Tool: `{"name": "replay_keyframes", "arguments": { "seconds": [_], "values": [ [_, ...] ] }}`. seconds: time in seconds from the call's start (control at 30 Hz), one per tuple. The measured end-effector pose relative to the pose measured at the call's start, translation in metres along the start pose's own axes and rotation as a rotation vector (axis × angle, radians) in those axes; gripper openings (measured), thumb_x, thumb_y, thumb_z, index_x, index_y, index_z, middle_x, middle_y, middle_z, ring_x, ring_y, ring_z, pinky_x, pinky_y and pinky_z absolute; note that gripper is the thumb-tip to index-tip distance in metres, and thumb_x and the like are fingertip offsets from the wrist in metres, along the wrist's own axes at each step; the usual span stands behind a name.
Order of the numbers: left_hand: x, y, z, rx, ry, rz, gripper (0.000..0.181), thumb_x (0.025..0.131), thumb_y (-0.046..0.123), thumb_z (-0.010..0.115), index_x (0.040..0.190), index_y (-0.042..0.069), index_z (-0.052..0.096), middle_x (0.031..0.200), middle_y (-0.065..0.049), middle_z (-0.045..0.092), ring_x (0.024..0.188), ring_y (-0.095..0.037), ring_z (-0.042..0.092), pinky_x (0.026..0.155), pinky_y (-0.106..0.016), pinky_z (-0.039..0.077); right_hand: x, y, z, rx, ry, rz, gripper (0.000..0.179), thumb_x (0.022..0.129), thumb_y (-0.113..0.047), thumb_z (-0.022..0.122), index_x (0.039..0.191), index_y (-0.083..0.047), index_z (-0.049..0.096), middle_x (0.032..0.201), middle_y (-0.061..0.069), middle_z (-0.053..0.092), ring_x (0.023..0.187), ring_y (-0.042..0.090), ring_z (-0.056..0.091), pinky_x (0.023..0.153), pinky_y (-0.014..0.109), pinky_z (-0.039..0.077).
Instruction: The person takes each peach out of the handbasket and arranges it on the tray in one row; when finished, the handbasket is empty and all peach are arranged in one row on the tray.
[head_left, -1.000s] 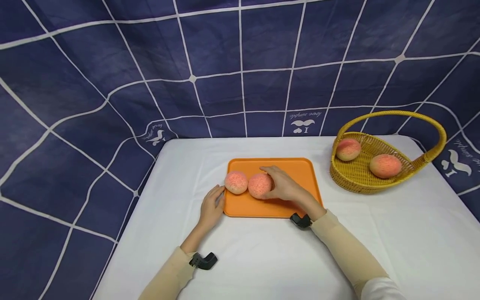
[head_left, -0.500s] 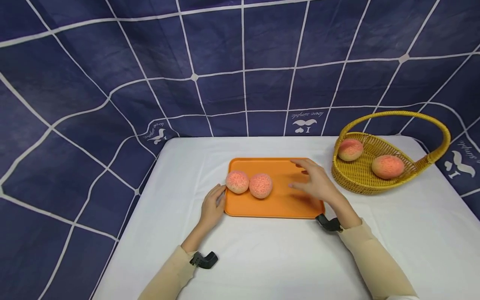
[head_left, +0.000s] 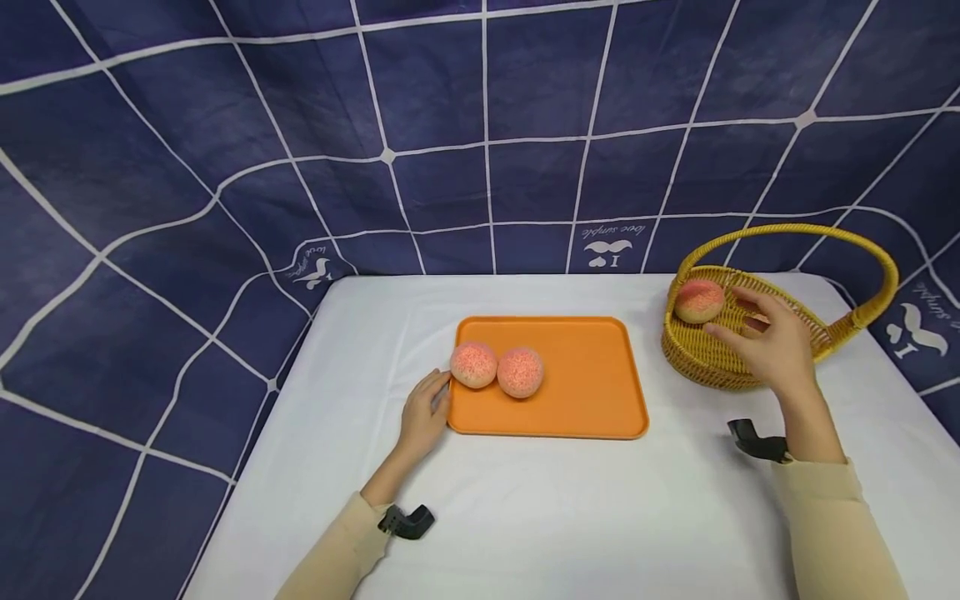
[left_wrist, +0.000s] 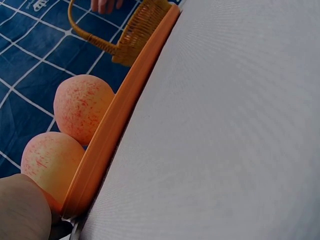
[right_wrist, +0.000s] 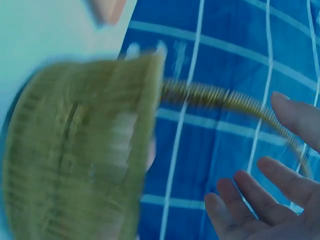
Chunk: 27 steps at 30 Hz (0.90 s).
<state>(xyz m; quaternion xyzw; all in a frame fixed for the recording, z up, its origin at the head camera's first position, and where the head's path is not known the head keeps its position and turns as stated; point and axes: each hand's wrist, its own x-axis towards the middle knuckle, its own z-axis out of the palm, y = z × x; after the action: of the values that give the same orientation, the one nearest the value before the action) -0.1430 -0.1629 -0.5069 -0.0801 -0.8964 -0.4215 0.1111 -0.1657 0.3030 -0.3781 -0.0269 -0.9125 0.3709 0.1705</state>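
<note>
My left hand (head_left: 422, 418) rests with extended fingers against the left edge of the orange tray (head_left: 585, 392). Two pink-speckled peaches (head_left: 474, 365) sit side by side at the tray's left; the left wrist view shows both peaches (left_wrist: 82, 107) just past the rim. Over the yellow wicker basket (head_left: 693, 358) at the right is my right hand (head_left: 776, 337), thumb and fingers apart, holding nothing visible. One peach (head_left: 699, 301) lies in the basket's left end, near the fingertips. The other basket peach is hidden behind that hand. In the right wrist view, spread fingers (right_wrist: 250, 195) show beside the blurred basket.
The basket's tall arched handle (head_left: 795, 227) rises over the right hand. A white cloth (head_left: 540, 508) covers the table. Behind it hangs a dark blue curtain (head_left: 435, 100) with white grid lines.
My right hand has let go of the right peach on the tray and moved right, across to the basket. The left hand and both tray peaches stay put.
</note>
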Motion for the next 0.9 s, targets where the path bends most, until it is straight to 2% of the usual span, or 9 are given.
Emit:
{"name": "replay_keyframes", "arguments": {
  "seconds": [0.1,0.27,0.3,0.33,0.47,0.57,0.9],
  "values": [
    [0.0,0.0,0.0,-0.002,-0.003,-0.001,0.038,0.095,0.005,0.055,0.132,-0.004,0.057,0.137,-0.02,0.057,0.137,-0.037,0.043,0.116,-0.055,0.031,0.004,0.016,-0.012,-0.06,0.041,0.1,0.07,0.087,-0.029,0.073,0.147,-0.008,0.044,0.138,0.025,0.05,0.122,0.04,0.047,0.091,0.008,0.04],
    [0.001,0.0,0.0,-0.004,-0.001,-0.001,0.038,0.096,0.006,0.055,0.133,-0.003,0.057,0.137,-0.019,0.057,0.138,-0.036,0.043,0.117,-0.054,0.031,0.012,0.04,-0.023,-0.088,0.064,0.249,0.072,0.09,-0.037,0.068,0.15,-0.011,0.038,0.145,0.025,0.045,0.129,0.041,0.04,0.101,0.028,0.043],
    [0.001,-0.001,0.001,-0.003,0.0,0.0,0.038,0.096,0.006,0.055,0.132,-0.003,0.057,0.137,-0.019,0.057,0.138,-0.036,0.043,0.117,-0.054,0.031,0.013,0.043,-0.024,-0.095,0.066,0.27,0.073,0.09,-0.038,0.068,0.15,-0.011,0.038,0.145,0.025,0.045,0.129,0.04,0.039,0.096,0.026,0.042],
    [0.001,-0.001,0.001,-0.001,0.001,0.002,0.038,0.095,0.005,0.056,0.132,-0.003,0.057,0.137,-0.019,0.058,0.137,-0.036,0.044,0.116,-0.054,0.031,0.014,0.047,-0.025,-0.098,0.065,0.282,0.073,0.09,-0.037,0.067,0.15,-0.009,0.037,0.145,0.026,0.045,0.129,0.041,0.039,0.096,0.031,0.043],
    [0.0,-0.001,0.0,0.007,0.0,-0.001,0.038,0.095,0.005,0.056,0.132,-0.003,0.057,0.137,-0.019,0.058,0.137,-0.036,0.044,0.117,-0.054,0.031,0.019,0.058,-0.026,-0.109,0.042,0.322,0.075,0.091,-0.036,0.065,0.151,-0.004,0.034,0.146,0.03,0.041,0.132,0.046,0.036,0.103,0.049,0.042],
    [0.0,-0.001,0.0,0.01,-0.005,-0.003,0.038,0.095,0.005,0.055,0.133,-0.003,0.057,0.137,-0.019,0.058,0.138,-0.036,0.043,0.117,-0.054,0.03,0.022,0.064,-0.025,-0.106,0.011,0.353,0.076,0.093,-0.036,0.063,0.152,-0.001,0.03,0.149,0.032,0.035,0.134,0.05,0.033,0.109,0.063,0.034],
    [0.001,-0.001,0.001,0.006,-0.019,-0.016,0.039,0.096,0.006,0.055,0.134,-0.003,0.056,0.139,-0.018,0.057,0.139,-0.035,0.042,0.117,-0.054,0.029,0.032,0.079,-0.022,-0.139,-0.07,0.361,0.079,0.093,-0.029,0.064,0.151,0.006,0.024,0.148,0.038,0.031,0.134,0.055,0.031,0.11,0.065,0.031]
  ]
}}
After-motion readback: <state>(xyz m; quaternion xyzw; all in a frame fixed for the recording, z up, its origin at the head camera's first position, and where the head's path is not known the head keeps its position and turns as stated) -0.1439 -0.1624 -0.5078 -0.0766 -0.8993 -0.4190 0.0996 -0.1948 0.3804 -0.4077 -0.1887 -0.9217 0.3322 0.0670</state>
